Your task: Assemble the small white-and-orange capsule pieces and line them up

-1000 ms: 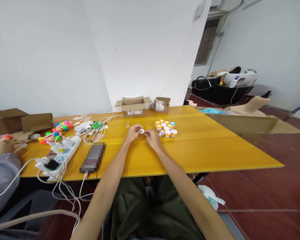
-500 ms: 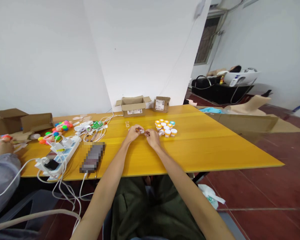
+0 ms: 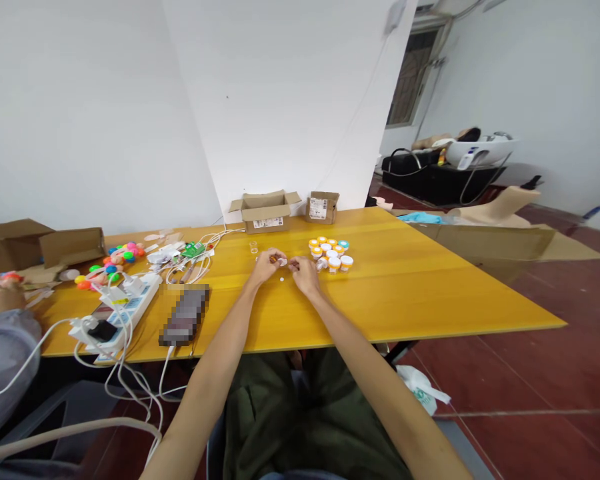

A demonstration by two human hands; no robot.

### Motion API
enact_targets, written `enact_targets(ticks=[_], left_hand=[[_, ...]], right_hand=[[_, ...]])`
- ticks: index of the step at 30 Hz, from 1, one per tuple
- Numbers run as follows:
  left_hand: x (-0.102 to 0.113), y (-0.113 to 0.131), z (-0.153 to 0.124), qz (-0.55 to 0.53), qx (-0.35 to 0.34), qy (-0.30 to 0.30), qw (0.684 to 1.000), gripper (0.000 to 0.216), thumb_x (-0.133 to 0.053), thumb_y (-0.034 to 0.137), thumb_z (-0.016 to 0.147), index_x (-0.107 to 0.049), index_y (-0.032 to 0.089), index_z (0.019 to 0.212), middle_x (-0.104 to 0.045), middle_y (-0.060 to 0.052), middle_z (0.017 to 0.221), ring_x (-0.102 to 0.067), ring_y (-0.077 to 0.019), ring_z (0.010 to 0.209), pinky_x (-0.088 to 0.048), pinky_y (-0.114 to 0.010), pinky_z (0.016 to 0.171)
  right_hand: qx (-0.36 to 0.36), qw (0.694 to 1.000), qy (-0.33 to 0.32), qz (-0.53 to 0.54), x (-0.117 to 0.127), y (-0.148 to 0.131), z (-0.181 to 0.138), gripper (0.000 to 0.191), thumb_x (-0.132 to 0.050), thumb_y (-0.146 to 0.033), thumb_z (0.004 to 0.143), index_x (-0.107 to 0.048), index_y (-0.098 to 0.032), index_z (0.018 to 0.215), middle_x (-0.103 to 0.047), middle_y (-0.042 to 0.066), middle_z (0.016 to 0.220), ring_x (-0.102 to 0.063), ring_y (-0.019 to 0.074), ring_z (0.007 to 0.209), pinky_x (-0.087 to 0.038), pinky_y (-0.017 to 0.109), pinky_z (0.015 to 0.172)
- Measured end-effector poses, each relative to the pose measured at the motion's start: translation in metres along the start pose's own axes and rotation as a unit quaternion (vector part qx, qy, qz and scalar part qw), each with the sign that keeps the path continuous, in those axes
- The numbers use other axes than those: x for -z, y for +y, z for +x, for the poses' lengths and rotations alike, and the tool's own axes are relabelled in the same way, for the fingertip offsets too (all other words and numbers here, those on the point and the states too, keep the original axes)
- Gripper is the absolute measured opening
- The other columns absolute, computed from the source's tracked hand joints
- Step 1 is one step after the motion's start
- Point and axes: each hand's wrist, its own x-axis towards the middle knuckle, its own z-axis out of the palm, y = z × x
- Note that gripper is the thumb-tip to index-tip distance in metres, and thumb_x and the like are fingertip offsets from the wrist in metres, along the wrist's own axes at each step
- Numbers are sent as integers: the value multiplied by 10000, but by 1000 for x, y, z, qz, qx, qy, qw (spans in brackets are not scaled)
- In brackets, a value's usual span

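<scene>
Both my hands meet over the middle of the yellow table. My left hand is curled, its fingertips pinching a small white and brown piece I cannot make out. My right hand is closed too, fingertips pinched close to the left hand's, on something too small to name. A small white cap lies flat on the table just below the two hands. A cluster of several small jars with orange and blue lids stands right beside my right hand. A tiny clear cup stands behind my left hand.
Two open cardboard boxes stand at the table's far edge. At left lie a power strip with white cables, a dark phone, bright plastic balls and more boxes. Another person's sleeve and hand are at the far left.
The white cap that was between my fingertips now lies on the table below my hands. My hands stayed almost in place.
</scene>
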Motion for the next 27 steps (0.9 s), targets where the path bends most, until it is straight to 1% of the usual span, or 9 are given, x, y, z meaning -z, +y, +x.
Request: enact_targets(ticks=[4, 7, 10, 13, 16, 19, 22, 25, 27], left_hand=[[-1, 0, 0, -10, 7, 20, 1000, 81, -666, 152, 739, -716, 199, 782, -703, -5, 762, -642, -152, 728, -524, -288, 732], [-4, 1, -1, -1, 5, 2, 1000, 59, -672, 172, 757, -720, 200, 777, -706, -6, 747, -641, -161, 734, -519, -299, 751], [-7, 5, -4, 39, -10, -18, 999, 64, -676, 169, 768, -724, 210, 757, -718, -12, 761, -642, -180, 778, -510, -327, 805], [-8, 10, -8, 119, -31, -30, 992, 71, -697, 167, 768, -733, 228, 756, -738, -24, 808, -634, -216, 904, -474, -375, 908], [-9, 14, -11, 189, -33, -37, 981, 136, -685, 134, 774, -744, 252, 808, -751, -21, 878, -607, -233, 1020, -425, -405, 988], [-10, 16, -11, 205, -26, -23, 978, 141, -654, 175, 820, -746, 265, 878, -747, -18, 925, -602, -228, 1025, -429, -403, 979], [-9, 16, -8, 182, -31, -17, 983, 136, -608, 246, 873, -742, 253, 891, -731, -27, 907, -607, -219, 965, -449, -391, 935], [-3, 18, -6, 161, -33, -58, 985, 132, -639, 326, 864, -742, 246, 841, -698, -26, 876, -597, -213, 930, -445, -389, 937], [5, 20, -7, 164, -25, -90, 982, 149, -732, 401, 789, -742, 252, 797, -669, -25, 914, -578, -220, 972, -431, -392, 965]], right_hand=[[-17, 998, 30, 47, 2, -3, 1, 97, -633, -172, 766, -690, -247, 742, -722, 20, 790, -679, 206, 775, -559, 358, 806], [-41, 994, 53, 88, 4, -5, 2, 75, -618, -217, 781, -672, -233, 732, -728, 28, 778, -685, 215, 783, -561, 369, 813], [-70, 984, 65, 148, 6, -6, 3, 114, -589, -278, 805, -668, -220, 747, -729, 31, 757, -691, 220, 750, -572, 366, 764], [-91, 969, 71, 217, 7, -7, 4, 175, -590, -350, 808, -685, -206, 782, -732, 35, 748, -689, 215, 705, -580, 357, 713], [-105, 948, 90, 286, 7, -8, 5, 209, -617, -382, 776, -706, -195, 808, -745, 39, 774, -689, 206, 696, -584, 364, 725], [-122, 925, 104, 344, 6, -11, 5, 203, -649, -379, 731, -716, -197, 792, -750, 37, 795, -689, 200, 708, -589, 372, 748], [-132, 910, 102, 379, 5, -11, 5, 183, -673, -361, 699, -723, -204, 779, -751, 33, 813, -687, 197, 724, -593, 380, 772], [-140, 903, 103, 393, 5, -10, 6, 166, -679, -340, 687, -722, -203, 770, -740, 27, 790, -684, 196, 736, -594, 384, 783], [-145, 901, 107, 394, 5, -9, 6, 161, -678, -335, 689, -719, -200, 767, -729, 24, 763, -682, 198, 749, -594, 384, 789]])
